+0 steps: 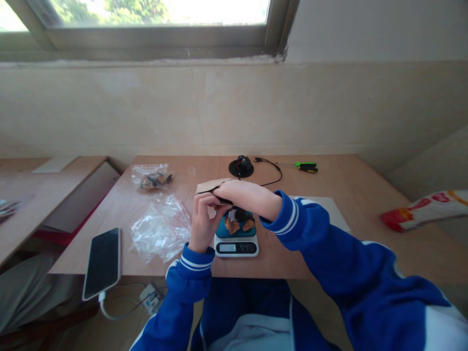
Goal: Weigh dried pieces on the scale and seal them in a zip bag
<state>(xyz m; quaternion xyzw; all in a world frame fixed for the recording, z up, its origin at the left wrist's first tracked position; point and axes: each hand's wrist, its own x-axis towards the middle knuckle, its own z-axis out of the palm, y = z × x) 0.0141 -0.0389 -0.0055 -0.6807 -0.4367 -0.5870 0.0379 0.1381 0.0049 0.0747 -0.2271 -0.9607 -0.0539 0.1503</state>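
Left hand [205, 219] pinches brown packet [211, 185] above scale [236, 253]; right hand [234, 190] at its mouth, grip hidden, can't tell; likely reaching-in step; next move calls for a steady packet.

Pieces [231, 225] on scale [237, 253], plastic bags [161, 231] left, phone [102, 261] farther left, probably screwdrivers [307, 168] behind right

1. Bright blue sleeves [336, 253], with a white panel [444, 324] high on the right one.
2. Blue cuffs [283, 219] ringed with paired white stripes [291, 222].
3. Dark blue cloth [244, 295] and grey cloth [259, 335] at the lap.
4. Bare hands [203, 224].
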